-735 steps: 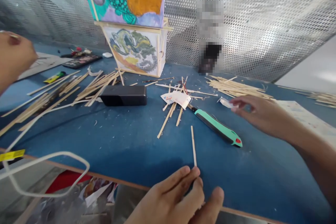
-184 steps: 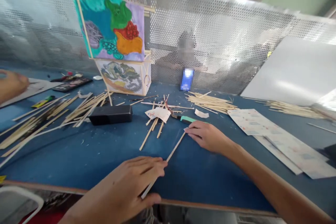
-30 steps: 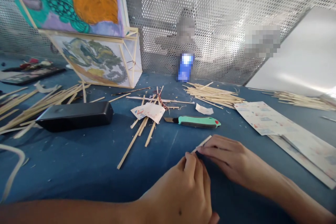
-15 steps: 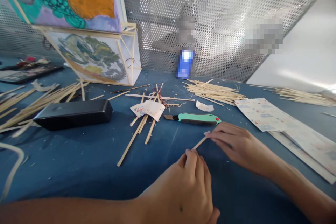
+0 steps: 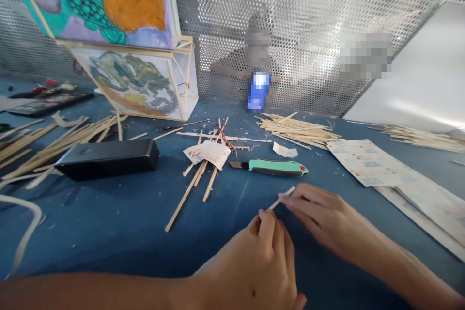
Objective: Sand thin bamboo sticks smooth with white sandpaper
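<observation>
Low over the blue table, my left hand (image 5: 259, 256) is closed on a thin wooden stick (image 5: 275, 204), most of which it hides. My right hand (image 5: 321, 208) pinches the same stick closer to its far end, and the tip pokes out past the fingers. Beyond the hands lies a green utility knife (image 5: 276, 166) with its blade out to the left. Left of the knife, a printed paper piece (image 5: 209, 153) rests across several crossed sticks (image 5: 178, 210). A small white paper scrap (image 5: 285, 149) sits behind the knife.
A black case (image 5: 109, 159) lies at left beside loose sticks (image 5: 78, 143). Behind it stands a painted stick-framed lantern (image 5: 134, 87). More sticks (image 5: 298, 128) lie at the back, with printed sheets (image 5: 356, 162) at right. A phone (image 5: 258, 92) leans against the perforated metal wall (image 5: 218, 24).
My right fingers have slid along the stick toward my left hand, baring its far tip. The whole view has shifted slightly; my left hand keeps its hold.
</observation>
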The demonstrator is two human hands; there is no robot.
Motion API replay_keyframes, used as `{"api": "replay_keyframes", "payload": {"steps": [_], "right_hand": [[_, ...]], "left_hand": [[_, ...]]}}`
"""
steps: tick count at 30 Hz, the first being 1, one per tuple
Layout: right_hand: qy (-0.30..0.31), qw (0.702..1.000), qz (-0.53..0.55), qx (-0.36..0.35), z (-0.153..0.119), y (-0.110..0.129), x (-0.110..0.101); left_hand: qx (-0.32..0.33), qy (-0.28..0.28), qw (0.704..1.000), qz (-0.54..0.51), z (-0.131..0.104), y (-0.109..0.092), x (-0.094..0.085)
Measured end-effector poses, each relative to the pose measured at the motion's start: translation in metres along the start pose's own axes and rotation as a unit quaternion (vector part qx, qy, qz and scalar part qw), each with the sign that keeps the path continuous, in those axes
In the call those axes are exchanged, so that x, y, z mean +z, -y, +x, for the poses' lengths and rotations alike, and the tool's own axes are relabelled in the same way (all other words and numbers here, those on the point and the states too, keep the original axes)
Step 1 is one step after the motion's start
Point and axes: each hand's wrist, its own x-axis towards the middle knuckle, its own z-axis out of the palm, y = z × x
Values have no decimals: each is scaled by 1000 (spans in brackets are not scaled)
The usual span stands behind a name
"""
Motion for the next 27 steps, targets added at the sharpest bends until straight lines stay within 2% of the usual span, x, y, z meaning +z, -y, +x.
{"api": "replay_keyframes", "payload": {"steps": [3,7,9,14,20,24,27], "right_hand": [[3,999,43,7,-1,-4,2],[-39,998,-51,16,-3,-17,0],[-29,998,-54,10,-2,-13,-3],[25,999,30,-1,-1,4,-12],[-28,990,-126,-47,-9,-15,-14],[-16,966,-236,-103,-5,-3,-12],[-14,961,-250,-118,0,8,-8]], "left_hand": [[3,-2,1000,5,0,1,-1],[-3,5,1000,-15,-1,-1,-2],[-10,10,1000,-17,-1,-1,-2],[-3,16,1000,-14,0,-1,-2],[-16,20,999,-32,0,-4,0],[-20,38,998,-36,0,-5,-2],[-24,35,999,-33,0,-4,-4]]}}
